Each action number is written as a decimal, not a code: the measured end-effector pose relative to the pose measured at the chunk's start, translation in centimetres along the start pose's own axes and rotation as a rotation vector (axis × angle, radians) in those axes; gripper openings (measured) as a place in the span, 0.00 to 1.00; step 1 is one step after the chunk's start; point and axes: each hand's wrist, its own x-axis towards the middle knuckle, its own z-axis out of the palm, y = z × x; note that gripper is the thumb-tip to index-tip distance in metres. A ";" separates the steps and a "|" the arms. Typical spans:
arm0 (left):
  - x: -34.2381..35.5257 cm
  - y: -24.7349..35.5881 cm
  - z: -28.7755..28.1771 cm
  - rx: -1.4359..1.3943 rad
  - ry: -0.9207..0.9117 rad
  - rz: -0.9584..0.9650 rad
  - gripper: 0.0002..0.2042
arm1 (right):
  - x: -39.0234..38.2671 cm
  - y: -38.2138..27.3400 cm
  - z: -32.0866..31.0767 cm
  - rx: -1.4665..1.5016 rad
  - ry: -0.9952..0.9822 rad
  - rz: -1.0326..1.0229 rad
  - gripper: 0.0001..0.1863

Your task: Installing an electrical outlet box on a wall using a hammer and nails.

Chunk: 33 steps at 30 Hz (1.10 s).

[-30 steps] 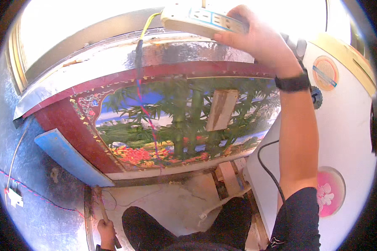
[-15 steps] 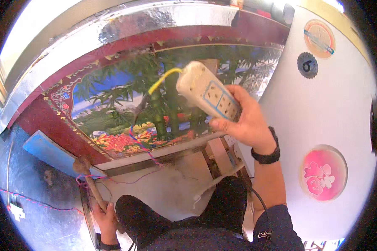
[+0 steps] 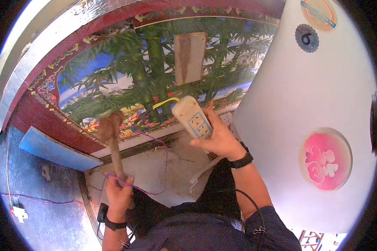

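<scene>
My right hand (image 3: 220,136) is closed around the lower part of a dusty cream power strip (image 3: 191,113), its sockets facing up. A yellow wire (image 3: 165,102) leaves its far end and joins dark leads and a twisted pink-and-blue cord. My left hand (image 3: 119,191) grips the wooden handle of a hammer (image 3: 116,154), whose rusty brown head is raised upright in front of the painted panel. The twisted cord (image 3: 144,191) crosses at the left fingers; whether they also hold it I cannot tell.
A panel painted with bamboo and flowers (image 3: 155,62) stands ahead, bearing a small wooden plate (image 3: 190,58). At left, a blue board (image 3: 58,148) leans by a bluish surface (image 3: 33,180) with a red-and-blue cord. A white curved-edged appliance (image 3: 276,108) with round stickers fills the right.
My right hand has lowered the power strip toward me and slightly left. My left hand has lifted the hammer up and right. The view has tilted, showing the wooden plate more fully.
</scene>
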 end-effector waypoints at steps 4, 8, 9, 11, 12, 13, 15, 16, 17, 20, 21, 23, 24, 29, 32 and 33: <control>0.1 0.8 0.2 0.078 -0.093 -0.005 0.10 | -0.2 1.5 0.4 0.067 -0.014 -0.002 0.41; 0.7 0.4 0.7 0.155 -0.259 -0.125 0.10 | -0.3 3.0 0.5 0.217 -0.068 0.075 0.36; 0.8 0.8 1.0 0.126 -0.298 -0.186 0.10 | -0.3 3.6 0.5 0.289 -0.081 0.088 0.32; 1.0 1.0 1.4 0.107 -0.338 -0.219 0.09 | -0.4 4.6 0.6 0.360 -0.093 0.106 0.29; 1.1 1.1 1.4 0.092 -0.370 -0.254 0.08 | -0.2 5.0 0.8 0.347 -0.108 0.106 0.29; 1.1 1.1 1.4 0.093 -0.370 -0.260 0.08 | -0.2 5.2 1.0 0.334 -0.123 0.106 0.29; 1.1 1.2 1.4 0.173 -0.378 -0.268 0.08 | -0.1 5.1 1.4 0.312 -0.133 0.090 0.31; 1.2 0.4 1.1 0.174 -0.375 -0.276 0.08 | -0.1 5.0 1.7 0.287 -0.140 0.069 0.33; 1.5 -0.9 0.9 0.141 -0.353 -0.268 0.09 | 0.0 5.1 2.0 0.291 -0.147 0.073 0.33; 1.8 -0.8 0.8 0.105 -0.335 -0.272 0.09 | 0.2 5.8 2.3 0.131 -0.192 0.146 0.36; 2.0 -0.4 0.8 0.107 -0.333 -0.283 0.10 | 0.3 6.1 2.6 0.172 -0.188 0.127 0.35; 2.2 -0.2 0.5 0.133 -0.344 -0.258 0.10 | 0.5 6.2 3.0 0.212 -0.181 0.111 0.35; 2.3 -0.3 0.3 0.162 -0.348 -0.235 0.10 | 0.7 6.2 3.4 0.250 -0.099 0.112 0.32; 2.6 -1.7 -0.4 0.155 -0.389 -0.274 0.10 | 0.6 6.2 4.0 0.554 0.070 0.272 0.30; 2.6 -2.7 -0.5 0.146 -0.455 -0.319 0.10 | 0.4 6.7 3.6 0.572 0.157 0.356 0.30; 2.8 -3.1 -0.6 0.136 -0.486 -0.375 0.11 | 0.6 5.6 3.6 0.642 0.160 0.355 0.30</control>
